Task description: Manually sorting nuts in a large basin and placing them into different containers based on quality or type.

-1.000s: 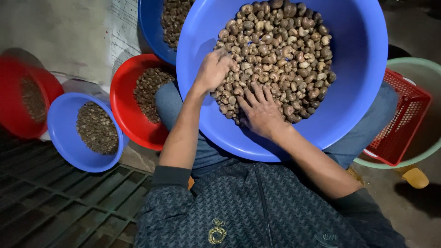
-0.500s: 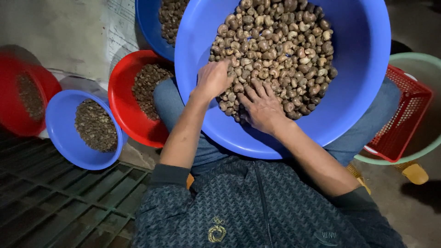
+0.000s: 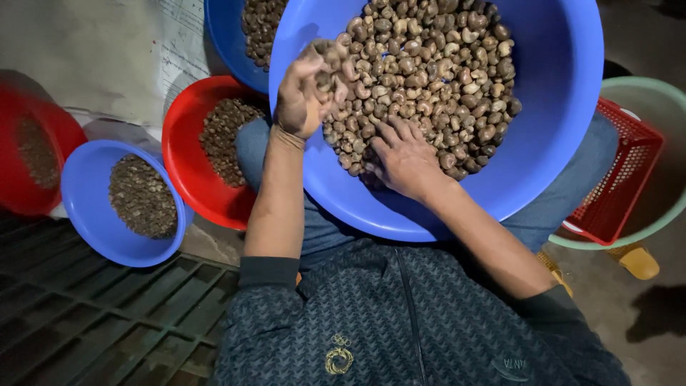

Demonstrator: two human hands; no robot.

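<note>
Brown nuts (image 3: 421, 78): kidney-shaped, in shell, lying heaped in the large blue basin (image 3: 557, 121) resting on the lap, filling its middle and far side.
Left hand (image 3: 304, 89): lifted above the near-left edge of the heap, fingers curled into a loose cup, gripping a small handful of nuts; a few showing between thumb and fingertips.
Right hand (image 3: 404, 161): lying palm down on the near edge of the heap, fingers spread flat and gripping nothing, tips touching nuts.
Progress, judged: sorting looking well short of done; most of the heap sitting unpicked in the basin, side bowls only partly filled.
Red bowl (image 3: 182, 154): just beside the left knee, holding a darker, smaller batch.
Small blue bowl (image 3: 82, 207): left of the red bowl, touching it, likewise part full.
Second red bowl (image 3: 18, 164): far left, blurred, contents dim.
Further blue basin (image 3: 229, 36): behind the large one, holding more nuts.
Red mesh basket (image 3: 629, 186): to the right, sitting tilted inside a pale green tub (image 3: 664, 121); contents hidden.
Floor: dark metal grating (image 3: 93, 322) at lower left.
</note>
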